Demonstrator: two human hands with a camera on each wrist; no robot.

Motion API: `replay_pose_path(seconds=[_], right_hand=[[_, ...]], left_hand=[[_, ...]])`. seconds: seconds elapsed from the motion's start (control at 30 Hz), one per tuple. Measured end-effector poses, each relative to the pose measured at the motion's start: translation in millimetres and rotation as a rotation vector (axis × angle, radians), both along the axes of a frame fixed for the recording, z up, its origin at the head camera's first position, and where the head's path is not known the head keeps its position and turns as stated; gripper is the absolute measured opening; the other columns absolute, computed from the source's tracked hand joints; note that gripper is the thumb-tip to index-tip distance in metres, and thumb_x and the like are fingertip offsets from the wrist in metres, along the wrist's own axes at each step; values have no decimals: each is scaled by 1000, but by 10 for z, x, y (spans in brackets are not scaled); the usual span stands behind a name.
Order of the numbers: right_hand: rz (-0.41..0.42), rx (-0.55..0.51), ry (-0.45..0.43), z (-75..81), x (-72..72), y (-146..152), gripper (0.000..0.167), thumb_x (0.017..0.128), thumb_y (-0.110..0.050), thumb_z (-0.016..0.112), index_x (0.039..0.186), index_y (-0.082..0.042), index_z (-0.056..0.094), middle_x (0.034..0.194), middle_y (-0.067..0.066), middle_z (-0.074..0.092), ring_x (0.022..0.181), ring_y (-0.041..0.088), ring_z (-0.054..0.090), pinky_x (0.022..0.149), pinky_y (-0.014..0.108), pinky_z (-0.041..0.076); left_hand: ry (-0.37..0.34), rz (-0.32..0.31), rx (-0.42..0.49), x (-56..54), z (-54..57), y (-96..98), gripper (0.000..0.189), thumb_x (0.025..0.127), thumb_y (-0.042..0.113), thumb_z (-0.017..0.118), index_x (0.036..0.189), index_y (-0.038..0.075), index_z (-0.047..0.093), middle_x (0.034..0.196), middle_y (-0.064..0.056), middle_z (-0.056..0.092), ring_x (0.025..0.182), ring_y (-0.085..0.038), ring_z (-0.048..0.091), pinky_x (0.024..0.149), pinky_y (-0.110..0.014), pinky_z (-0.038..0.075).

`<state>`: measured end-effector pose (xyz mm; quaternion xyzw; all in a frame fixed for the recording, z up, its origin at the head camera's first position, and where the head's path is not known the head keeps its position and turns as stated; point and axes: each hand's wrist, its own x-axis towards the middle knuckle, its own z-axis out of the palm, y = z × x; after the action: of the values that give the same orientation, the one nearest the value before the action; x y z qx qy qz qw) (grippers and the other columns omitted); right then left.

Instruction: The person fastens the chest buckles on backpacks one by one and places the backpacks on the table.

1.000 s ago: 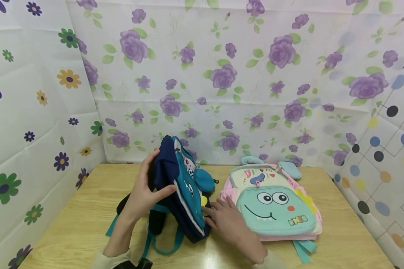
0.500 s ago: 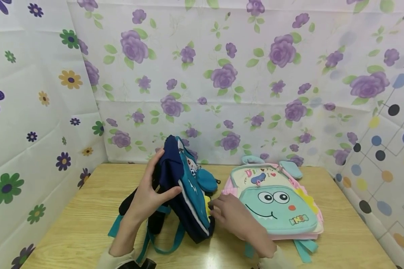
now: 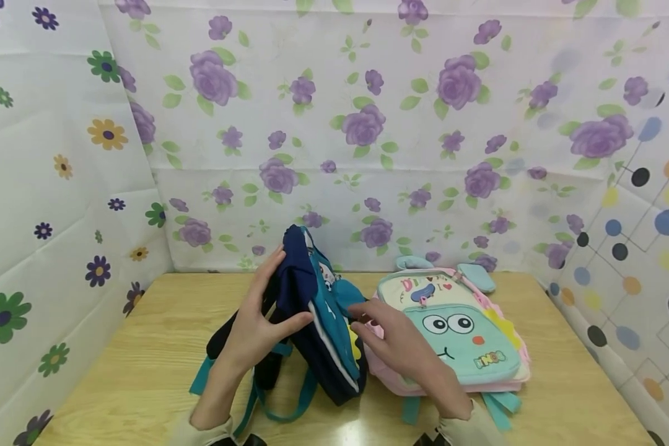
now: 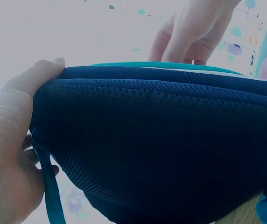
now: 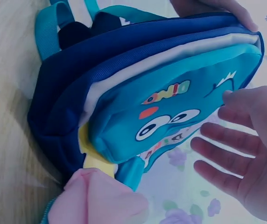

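Observation:
A navy and teal backpack [image 3: 323, 322] stands tilted on its edge, its cartoon-face pocket [image 5: 180, 107] turned right. My left hand [image 3: 253, 334] grips its left side, the thumb on the front edge and the fingers round behind; in the left wrist view the left hand [image 4: 12, 135] holds it beside a teal strap [image 4: 49, 182]. Before the front panel, my right hand [image 3: 396, 337] has loosely extended fingers. In the right wrist view the right hand [image 5: 250, 149] has its thumb at the pocket, its other fingers spread; whether the thumb touches is hard to tell.
A pink and mint backpack [image 3: 468, 341] with a smiling face lies on the wooden table [image 3: 139, 371] at the right, close to the navy one. Teal straps [image 3: 295, 412] trail over the table. Floral cloth [image 3: 323, 124] hangs behind.
The navy backpack has shifted slightly right with my left hand still on it. My right hand has moved up along its front, from the lower part toward the teal round flap.

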<state>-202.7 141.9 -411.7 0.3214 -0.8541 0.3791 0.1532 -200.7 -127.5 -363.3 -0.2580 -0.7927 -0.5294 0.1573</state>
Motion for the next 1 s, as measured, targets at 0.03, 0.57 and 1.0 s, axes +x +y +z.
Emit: replay_pose_path(seconds=[0.03, 0.57, 1.0], right_hand=[[7, -18, 3, 11, 2, 2, 26, 100, -26, 60, 125, -21, 65, 114, -9, 68, 99, 5, 66, 84, 30, 57], [-11, -155, 63, 197, 4, 222, 33, 97, -11, 63, 130, -18, 62, 115, 0, 68, 96, 11, 69, 80, 27, 57], [-53, -200, 134, 363, 63, 383, 41, 94, -2, 65, 134, -15, 60, 118, 2, 67, 98, 13, 70, 87, 22, 55]], left_hand=[[8, 1, -6, 0, 1, 6, 97, 81, 16, 83, 156, 38, 25, 165, 14, 17, 154, -18, 15, 115, -66, 23], [81, -97, -105, -147, 164, 214, 91, 85, 20, 79, 157, 33, 24, 166, 9, 16, 153, -17, 16, 116, -61, 27], [89, -165, -139, -211, 263, 480, 88, 86, 25, 79, 157, 29, 26, 165, 9, 17, 154, -15, 14, 119, -56, 26]])
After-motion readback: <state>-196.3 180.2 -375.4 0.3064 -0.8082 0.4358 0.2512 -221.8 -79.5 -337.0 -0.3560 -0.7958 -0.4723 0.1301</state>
